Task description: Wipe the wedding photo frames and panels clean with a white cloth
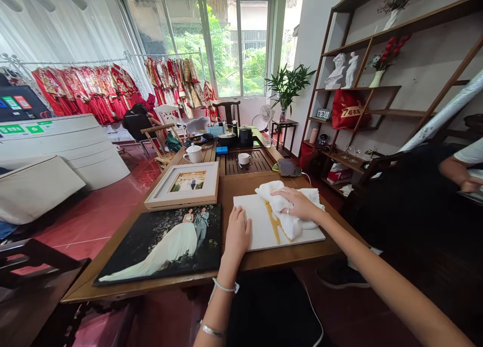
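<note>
A white board with a gold stripe [260, 226] lies flat at the near edge of a wooden table [241, 183]. My left hand [237, 233] rests on the board's left edge with the fingers lying flat, holding it down. My right hand [298, 203] presses flat on a white cloth [289, 221] that is bunched over the board's right half. To the left lie a dark wedding photo print [166, 244] and, behind it, a light wooden framed photo [184, 183].
Farther along the table stand a tea tray [243, 161], a white teapot [194, 153], a cup and a black kettle [245, 135]. Another person's arm [462, 170] shows at the right, before a wooden shelf unit [362, 85]. Red garments [86, 90] hang at the back left.
</note>
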Available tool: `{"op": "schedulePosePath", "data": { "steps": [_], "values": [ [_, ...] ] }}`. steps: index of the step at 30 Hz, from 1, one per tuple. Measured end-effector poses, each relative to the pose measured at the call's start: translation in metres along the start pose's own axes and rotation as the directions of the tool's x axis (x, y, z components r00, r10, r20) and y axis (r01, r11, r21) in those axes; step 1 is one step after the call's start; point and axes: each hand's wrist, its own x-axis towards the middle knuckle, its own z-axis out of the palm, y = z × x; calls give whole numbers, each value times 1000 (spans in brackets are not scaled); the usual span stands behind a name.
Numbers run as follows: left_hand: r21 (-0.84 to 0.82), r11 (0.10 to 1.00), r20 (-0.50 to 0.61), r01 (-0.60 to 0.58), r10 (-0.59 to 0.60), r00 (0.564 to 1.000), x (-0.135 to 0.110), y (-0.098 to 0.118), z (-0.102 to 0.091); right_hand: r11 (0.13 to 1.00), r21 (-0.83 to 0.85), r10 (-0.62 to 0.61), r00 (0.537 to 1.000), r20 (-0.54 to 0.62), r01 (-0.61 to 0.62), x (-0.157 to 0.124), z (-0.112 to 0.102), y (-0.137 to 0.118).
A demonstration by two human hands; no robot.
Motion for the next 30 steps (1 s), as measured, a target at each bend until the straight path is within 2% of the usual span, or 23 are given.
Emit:
{"op": "schedulePosePath", "data": {
  "steps": [4,8,12,20,23,26,30],
  "values": [
    [-13,1000,-22,-9,9,1000,0,-4,4,982,-122,145,989,17,-142,29,3,0],
    [-41,999,-49,-16,14,999,-1,-6,7,979,-146,147,989,27,-142,37,6,-5],
    [-42,999,-34,4,-5,999,-1,-5,7,993,-91,72,997,16,-70,14,5,-12],
    [-31,1000,-16,6,-6,1000,-1,-3,4,996,-82,-21,1000,-22,19,-68,3,-42],
    [-27,1000,-22,-10,9,1000,-1,-3,4,996,-84,-23,1000,-4,22,-88,0,-49],
    [-30,1000,-22,0,-1,1000,0,-3,5,998,-70,-1,1000,22,3,-91,-4,-48],
    [-22,1000,-17,2,-3,1000,0,-3,6,997,-62,39,999,15,-38,-66,-4,-39]
  ]
}}
